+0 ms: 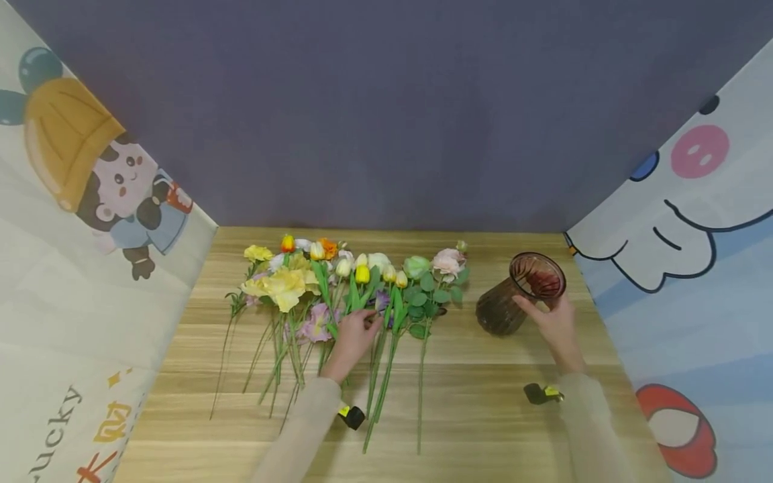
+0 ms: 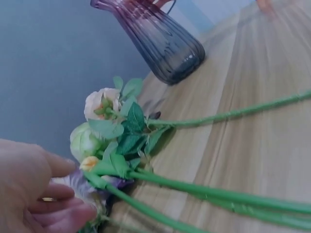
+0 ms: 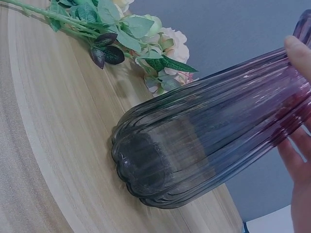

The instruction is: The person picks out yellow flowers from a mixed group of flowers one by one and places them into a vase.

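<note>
A ribbed glass vase (image 1: 506,305), purplish at the neck and grey toward its base, leans with its mouth toward the right. My right hand (image 1: 554,329) grips it just below the rim, thumb on one side and fingers on the other; the same hold shows in the right wrist view. Over the tulips (image 1: 362,274) is my left hand (image 1: 353,339), its fingers loosely bent. In the left wrist view that hand (image 2: 36,194) holds nothing and lies beside a pale green flower (image 2: 87,141) and a purple one. Whether its fingertips touch a petal I cannot tell.
Several artificial flowers lie across the wooden table (image 1: 471,416), including a big yellow bloom (image 1: 285,288), a lilac flower (image 1: 317,323) and a pink rose (image 1: 448,263), stems pointing nearer me. A dark wall (image 1: 386,121) stands behind, with printed cloth panels on both sides.
</note>
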{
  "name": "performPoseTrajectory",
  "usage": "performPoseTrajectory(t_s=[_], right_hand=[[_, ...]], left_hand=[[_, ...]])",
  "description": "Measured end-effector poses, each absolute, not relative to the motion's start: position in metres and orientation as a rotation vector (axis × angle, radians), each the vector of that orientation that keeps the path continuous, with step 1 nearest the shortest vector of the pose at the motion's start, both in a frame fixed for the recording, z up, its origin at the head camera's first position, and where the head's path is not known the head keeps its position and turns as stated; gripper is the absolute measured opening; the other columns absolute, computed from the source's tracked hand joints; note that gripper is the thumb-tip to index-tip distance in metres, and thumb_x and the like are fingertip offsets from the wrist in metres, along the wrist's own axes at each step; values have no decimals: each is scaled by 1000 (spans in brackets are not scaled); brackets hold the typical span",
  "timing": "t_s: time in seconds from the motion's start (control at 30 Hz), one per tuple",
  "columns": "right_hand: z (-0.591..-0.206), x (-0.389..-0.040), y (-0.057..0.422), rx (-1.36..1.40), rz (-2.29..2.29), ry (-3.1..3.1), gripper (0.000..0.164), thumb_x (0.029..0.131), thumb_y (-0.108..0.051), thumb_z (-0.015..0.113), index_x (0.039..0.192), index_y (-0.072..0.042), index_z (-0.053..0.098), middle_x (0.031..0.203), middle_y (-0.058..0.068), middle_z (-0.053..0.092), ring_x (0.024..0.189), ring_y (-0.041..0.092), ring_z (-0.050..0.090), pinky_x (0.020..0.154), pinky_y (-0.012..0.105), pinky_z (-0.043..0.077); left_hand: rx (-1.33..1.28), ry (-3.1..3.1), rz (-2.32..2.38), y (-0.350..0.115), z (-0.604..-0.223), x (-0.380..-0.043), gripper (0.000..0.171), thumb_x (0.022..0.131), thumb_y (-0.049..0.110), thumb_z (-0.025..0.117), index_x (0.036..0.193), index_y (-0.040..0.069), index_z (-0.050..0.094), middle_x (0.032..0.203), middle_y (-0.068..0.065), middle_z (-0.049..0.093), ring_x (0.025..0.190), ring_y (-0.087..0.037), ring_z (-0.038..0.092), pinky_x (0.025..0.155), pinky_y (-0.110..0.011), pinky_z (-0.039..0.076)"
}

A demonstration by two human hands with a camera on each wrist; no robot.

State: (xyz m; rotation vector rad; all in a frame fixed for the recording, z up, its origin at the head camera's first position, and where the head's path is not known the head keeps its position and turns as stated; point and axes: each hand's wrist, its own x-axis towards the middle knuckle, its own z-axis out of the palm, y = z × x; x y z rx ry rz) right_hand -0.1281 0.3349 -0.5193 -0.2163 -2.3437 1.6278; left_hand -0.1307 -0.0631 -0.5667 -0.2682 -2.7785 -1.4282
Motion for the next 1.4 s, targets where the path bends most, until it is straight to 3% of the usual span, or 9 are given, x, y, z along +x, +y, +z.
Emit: performPoseTrajectory(t_s=[0.17, 0.4, 0.57, 0.77, 0.9, 1.0, 1.2, 1.4], right_hand=[[-521, -129, 335, -222, 1646, -2334, 67, 88, -12, 84, 146, -10, 52, 134, 8, 65, 122, 12, 61, 94, 9, 46], [-521, -129, 335, -200, 1637, -2326, 67, 87, -12, 85, 146, -11, 52, 130, -1, 66, 118, 2, 60, 94, 10, 45], [-520, -129, 334, -186, 1632, -2326, 66, 87, -12, 85, 145, -12, 53, 132, 5, 66, 115, -3, 59, 93, 9, 46], [-520, -128, 334, -197, 1612, -2345, 67, 88, -14, 85, 146, -13, 52, 130, 1, 65, 116, 1, 60, 93, 10, 46], [-521, -129, 334, -220, 1589, -2357, 64, 88, -16, 85, 144, -10, 54, 132, 11, 66, 117, 5, 62, 93, 10, 46], [-522, -129, 334, -224, 1585, -2363, 63, 88, -17, 85, 143, -9, 54, 133, 16, 65, 115, 2, 61, 92, 10, 46], [-523, -130, 334, -193, 1590, -2348, 62, 88, -14, 84, 142, -8, 55, 131, 14, 65, 112, -1, 60, 92, 10, 46], [-523, -129, 335, -215, 1573, -2375, 64, 89, -17, 84, 145, -11, 52, 133, 15, 64, 118, 11, 62, 91, 10, 46]], left_hand=[[-167, -2856, -1451, -54, -564, -137, 25, 100, 15, 69, 113, -6, 74, 97, -16, 77, 85, -27, 75, 72, -37, 63], [-59, -2946, -1495, -47, -561, -142, 26, 99, 20, 72, 110, -2, 76, 96, -14, 77, 84, -24, 74, 69, -34, 62], [6, -2954, -1528, -44, -562, -145, 25, 97, 21, 74, 108, -1, 77, 96, -14, 77, 83, -24, 74, 68, -35, 62], [57, -2954, -1581, -43, -565, -148, 24, 95, 17, 76, 109, -3, 77, 98, -16, 77, 85, -25, 74, 68, -36, 62], [67, -2971, -1572, -41, -567, -149, 24, 95, 15, 76, 111, -3, 76, 100, -17, 77, 87, -26, 74, 70, -37, 62], [78, -2974, -1577, -41, -567, -150, 24, 96, 14, 75, 111, -4, 76, 100, -17, 77, 88, -27, 74, 70, -37, 63], [96, -2988, -1610, -42, -565, -151, 22, 96, 14, 74, 110, -3, 76, 100, -16, 76, 85, -26, 73, 69, -37, 61], [91, -2993, -1635, -43, -561, -152, 23, 96, 16, 74, 111, -1, 76, 100, -13, 76, 84, -23, 71, 70, -36, 61]])
